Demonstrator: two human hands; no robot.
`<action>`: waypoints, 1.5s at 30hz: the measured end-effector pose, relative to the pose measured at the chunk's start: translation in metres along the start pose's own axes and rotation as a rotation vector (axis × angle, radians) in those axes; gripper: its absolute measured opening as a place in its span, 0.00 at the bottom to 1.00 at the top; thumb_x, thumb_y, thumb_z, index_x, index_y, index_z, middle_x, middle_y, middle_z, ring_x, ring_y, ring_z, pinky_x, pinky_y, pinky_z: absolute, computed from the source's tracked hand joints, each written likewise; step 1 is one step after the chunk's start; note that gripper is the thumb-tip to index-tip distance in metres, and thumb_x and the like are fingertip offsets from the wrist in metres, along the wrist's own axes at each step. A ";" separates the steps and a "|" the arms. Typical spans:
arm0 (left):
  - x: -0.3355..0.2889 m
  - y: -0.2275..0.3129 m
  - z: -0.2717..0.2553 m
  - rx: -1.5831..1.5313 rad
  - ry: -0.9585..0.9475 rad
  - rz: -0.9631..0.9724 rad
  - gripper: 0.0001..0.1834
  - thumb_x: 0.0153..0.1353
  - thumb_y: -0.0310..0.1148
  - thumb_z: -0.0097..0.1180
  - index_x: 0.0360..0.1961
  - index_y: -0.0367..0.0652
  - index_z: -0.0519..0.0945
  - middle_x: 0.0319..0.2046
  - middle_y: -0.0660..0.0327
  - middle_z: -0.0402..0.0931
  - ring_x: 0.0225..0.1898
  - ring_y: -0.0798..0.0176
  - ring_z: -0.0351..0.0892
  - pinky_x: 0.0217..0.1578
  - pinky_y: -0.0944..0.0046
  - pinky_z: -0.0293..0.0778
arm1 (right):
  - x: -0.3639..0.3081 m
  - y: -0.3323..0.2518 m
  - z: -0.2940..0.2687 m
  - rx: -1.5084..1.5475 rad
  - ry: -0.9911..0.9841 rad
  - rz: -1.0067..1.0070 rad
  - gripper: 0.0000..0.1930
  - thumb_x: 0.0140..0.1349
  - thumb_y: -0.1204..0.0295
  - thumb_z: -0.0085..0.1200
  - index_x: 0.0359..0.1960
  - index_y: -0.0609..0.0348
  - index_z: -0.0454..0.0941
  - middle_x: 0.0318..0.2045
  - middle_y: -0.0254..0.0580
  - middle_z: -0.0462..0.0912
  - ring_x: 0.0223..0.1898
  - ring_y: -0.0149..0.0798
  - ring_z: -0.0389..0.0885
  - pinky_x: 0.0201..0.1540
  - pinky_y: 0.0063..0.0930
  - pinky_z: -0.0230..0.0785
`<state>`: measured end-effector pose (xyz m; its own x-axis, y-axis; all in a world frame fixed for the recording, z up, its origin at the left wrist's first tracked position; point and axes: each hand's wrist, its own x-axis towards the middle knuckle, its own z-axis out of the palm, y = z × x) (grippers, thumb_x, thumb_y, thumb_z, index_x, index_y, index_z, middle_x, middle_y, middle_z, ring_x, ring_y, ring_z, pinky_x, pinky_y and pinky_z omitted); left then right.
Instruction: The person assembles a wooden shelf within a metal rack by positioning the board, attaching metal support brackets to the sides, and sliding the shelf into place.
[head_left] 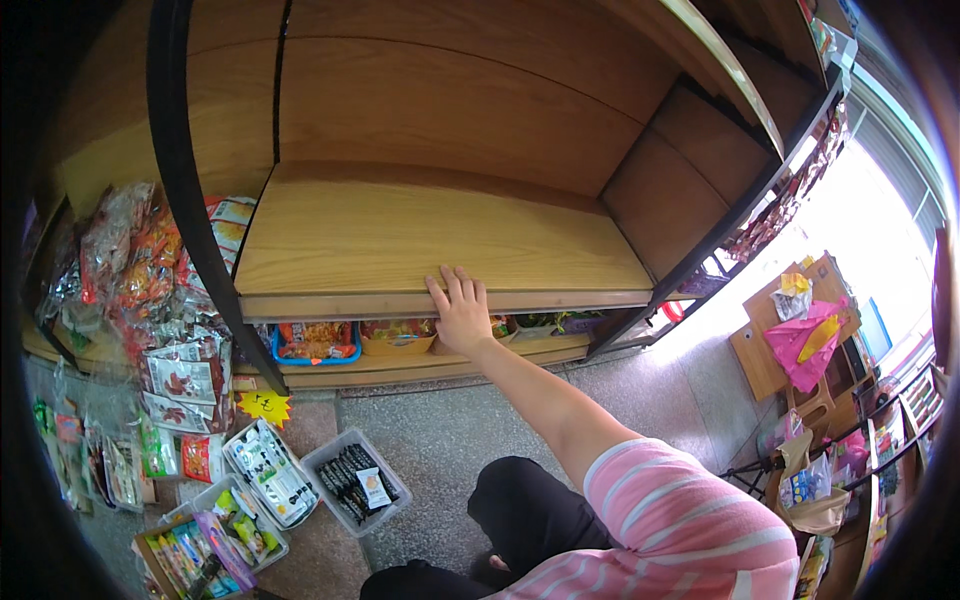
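Right hand (462,318) unclenched, holding nothing, resting over front edge of wooden shelf (400,240). Left hand: cannot tell. Blue basket (322,361), orange packets (318,335) inside, lower left of right hand.

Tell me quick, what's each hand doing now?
Right hand: open, holding nothing, touching the front edge of the flat, yellow-brown wooden shelf.
Left hand: can't tell, not in view.

The shelving unit (450,235) is framed by dark uprights (172,120) and backed with wood-grain panels (450,90). Past its right end, strong white light (795,205) is admitted beside a pale ridged panel (912,150). Below its front edge, grey speckled flooring (670,395) is seen, brightened toward wooden furniture (754,365).
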<state>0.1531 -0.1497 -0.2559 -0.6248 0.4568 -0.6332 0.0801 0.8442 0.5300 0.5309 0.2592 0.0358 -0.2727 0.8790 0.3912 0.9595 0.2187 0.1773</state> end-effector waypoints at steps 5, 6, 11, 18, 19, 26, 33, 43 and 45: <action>-0.004 0.003 -0.003 0.034 -0.012 0.020 0.17 0.44 0.30 0.56 0.36 0.33 0.71 0.29 0.54 0.74 0.29 0.60 0.73 0.30 0.63 0.69 | -0.001 0.002 0.003 -0.027 -0.038 0.017 0.33 0.46 0.69 0.49 0.57 0.49 0.52 0.56 0.47 0.53 0.58 0.48 0.50 0.56 0.45 0.44; -0.005 0.003 -0.004 0.034 -0.012 0.025 0.17 0.44 0.30 0.56 0.36 0.33 0.71 0.29 0.54 0.74 0.29 0.60 0.73 0.30 0.63 0.69 | -0.001 0.003 0.003 -0.027 -0.043 0.021 0.33 0.46 0.69 0.49 0.57 0.48 0.51 0.56 0.46 0.53 0.58 0.48 0.50 0.57 0.45 0.43; -0.019 0.001 -0.009 0.079 -0.024 0.049 0.17 0.44 0.30 0.56 0.36 0.33 0.71 0.29 0.54 0.74 0.29 0.60 0.73 0.30 0.63 0.69 | -0.002 0.002 -0.004 -0.017 -0.091 0.049 0.33 0.47 0.70 0.47 0.58 0.47 0.50 0.57 0.45 0.52 0.58 0.47 0.49 0.58 0.44 0.42; -0.077 -0.056 -0.039 0.185 -0.065 0.082 0.18 0.43 0.31 0.56 0.36 0.34 0.71 0.28 0.54 0.74 0.29 0.60 0.73 0.30 0.63 0.69 | -0.002 0.005 0.005 -0.028 0.034 0.032 0.34 0.43 0.69 0.52 0.56 0.48 0.53 0.56 0.44 0.54 0.58 0.46 0.50 0.56 0.44 0.44; -0.094 -0.076 -0.052 0.216 -0.072 0.096 0.18 0.43 0.31 0.56 0.36 0.34 0.71 0.28 0.54 0.74 0.29 0.60 0.73 0.30 0.63 0.69 | 0.000 0.003 0.008 -0.028 -0.001 0.052 0.34 0.44 0.68 0.52 0.56 0.47 0.53 0.56 0.44 0.54 0.58 0.46 0.50 0.57 0.44 0.44; -0.128 -0.100 -0.147 0.210 0.147 0.482 0.19 0.44 0.33 0.56 0.38 0.35 0.72 0.28 0.53 0.75 0.31 0.60 0.75 0.32 0.62 0.69 | 0.001 0.006 0.001 0.074 -0.004 0.056 0.32 0.46 0.70 0.49 0.56 0.47 0.53 0.57 0.45 0.54 0.59 0.47 0.49 0.58 0.44 0.40; -0.204 0.218 -0.210 0.109 0.200 0.788 0.13 0.34 0.26 0.51 0.26 0.37 0.69 0.18 0.59 0.68 0.22 0.66 0.68 0.25 0.69 0.65 | -0.002 -0.005 -0.045 0.392 -0.132 0.110 0.32 0.42 0.67 0.54 0.53 0.51 0.59 0.58 0.46 0.50 0.59 0.49 0.46 0.57 0.47 0.42; -0.238 0.422 -0.062 -0.113 -0.813 0.844 0.21 0.46 0.32 0.58 0.40 0.37 0.67 0.29 0.63 0.71 0.30 0.70 0.72 0.27 0.71 0.71 | -0.057 -0.064 -0.121 1.922 -0.381 0.046 0.24 0.52 0.65 0.54 0.48 0.62 0.61 0.38 0.49 0.74 0.41 0.34 0.72 0.42 0.27 0.65; -0.269 0.444 -0.031 -0.121 -0.813 0.767 0.20 0.47 0.34 0.58 0.40 0.38 0.68 0.27 0.63 0.71 0.28 0.72 0.72 0.23 0.73 0.70 | -0.061 -0.054 -0.125 1.974 -0.311 0.176 0.32 0.52 0.66 0.54 0.56 0.60 0.50 0.38 0.50 0.74 0.40 0.35 0.72 0.42 0.27 0.65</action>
<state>0.3321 0.0934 0.1673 0.2526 0.9284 -0.2727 0.1220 0.2490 0.9608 0.4874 0.1402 0.1155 -0.3736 0.9209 0.1111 -0.2300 0.0240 -0.9729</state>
